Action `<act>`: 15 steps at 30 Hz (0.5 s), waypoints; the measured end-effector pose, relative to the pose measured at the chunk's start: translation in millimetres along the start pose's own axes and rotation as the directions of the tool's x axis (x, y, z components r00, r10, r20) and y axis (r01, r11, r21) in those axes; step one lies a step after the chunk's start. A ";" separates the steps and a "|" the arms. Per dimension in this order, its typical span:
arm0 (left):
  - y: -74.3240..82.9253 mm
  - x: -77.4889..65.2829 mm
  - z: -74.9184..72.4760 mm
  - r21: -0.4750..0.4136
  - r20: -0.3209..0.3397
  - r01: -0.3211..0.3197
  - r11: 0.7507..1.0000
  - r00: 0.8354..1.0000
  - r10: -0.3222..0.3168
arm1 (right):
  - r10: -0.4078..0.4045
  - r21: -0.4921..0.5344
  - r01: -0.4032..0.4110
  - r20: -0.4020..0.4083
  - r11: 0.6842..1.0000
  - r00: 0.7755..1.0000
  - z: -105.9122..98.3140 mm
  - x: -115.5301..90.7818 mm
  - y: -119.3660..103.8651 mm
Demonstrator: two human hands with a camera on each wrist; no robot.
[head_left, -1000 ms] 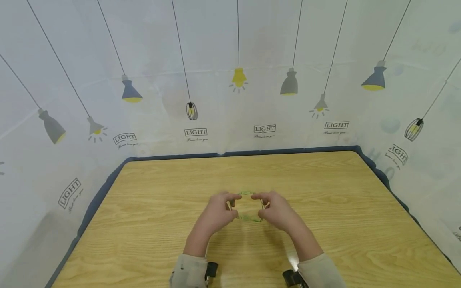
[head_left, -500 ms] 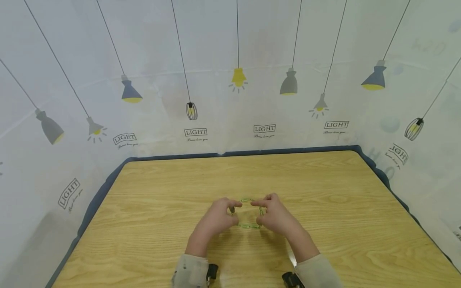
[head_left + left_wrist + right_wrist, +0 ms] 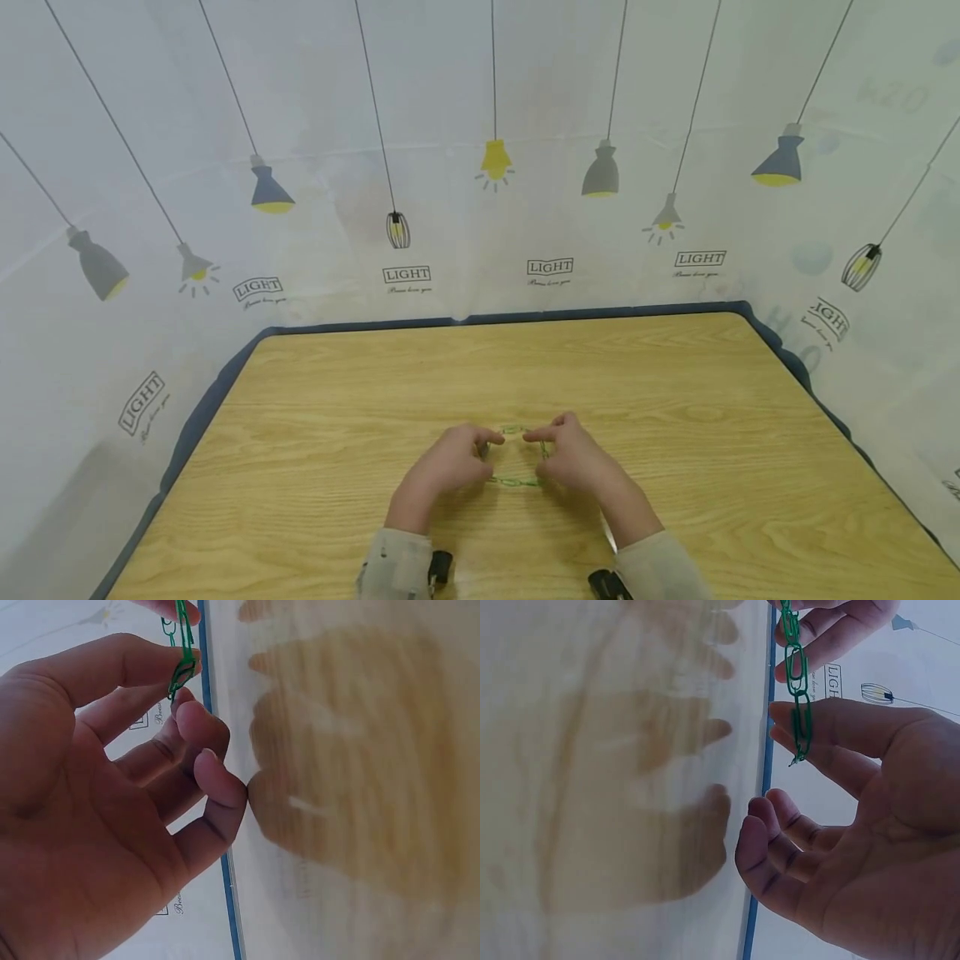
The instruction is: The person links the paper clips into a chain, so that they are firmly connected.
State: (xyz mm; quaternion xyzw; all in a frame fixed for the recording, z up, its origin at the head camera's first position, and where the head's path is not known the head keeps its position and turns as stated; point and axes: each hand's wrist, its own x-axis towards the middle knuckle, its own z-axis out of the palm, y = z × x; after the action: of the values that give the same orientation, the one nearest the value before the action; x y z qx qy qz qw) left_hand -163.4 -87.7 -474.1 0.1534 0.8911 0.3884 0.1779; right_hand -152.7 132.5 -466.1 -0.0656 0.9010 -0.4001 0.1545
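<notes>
A loop of linked green paper clips (image 3: 516,482) is stretched between the two hands over the middle of the table. My left hand (image 3: 453,460) holds its left side with the thumb and index finger; my right hand (image 3: 576,458) holds the right side the same way. Linked clips (image 3: 796,671) lie across the thumb in the right wrist view, the other hand's fingers showing above. From the left wrist, the chain (image 3: 183,666) passes over the thumb tip, and the remaining fingers curl loosely near the tabletop. Parts of the loop are hidden behind the fingers.
The wood-grain table (image 3: 315,392) spreads out around both hands and shows their reflections in the wrist views. A white wall covering (image 3: 465,100) printed with hanging lamps encloses its back and sides, with a dark blue edge (image 3: 360,328) along the table.
Both hands have come lower and a little nearer the person, carrying the paper clip loop between them. The grip on its two sides looks much the same.
</notes>
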 end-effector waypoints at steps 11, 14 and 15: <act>-1.6 2.1 1.3 0.029 0.007 0.027 0.999 1.000 -0.028 | 0.001 -0.008 -0.001 -0.002 1.000 1.000 3.7 0.8 0.8; -3.1 2.5 0.9 0.028 0.009 0.048 0.998 0.999 -0.049 | 0.002 -0.022 -0.002 -0.001 1.000 1.000 4.8 0.8 0.1; -3.5 2.4 0.5 0.027 0.009 0.054 0.998 0.998 -0.055 | 0.002 -0.022 -0.002 0.001 1.000 1.000 5.1 0.6 -0.1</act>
State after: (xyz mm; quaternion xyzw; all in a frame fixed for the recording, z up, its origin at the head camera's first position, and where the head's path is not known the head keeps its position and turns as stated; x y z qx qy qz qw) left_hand -165.8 -88.7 -477.5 0.1334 0.8991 0.3707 0.1908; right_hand -151.6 128.7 -469.4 -0.0663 0.9053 -0.3900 0.1546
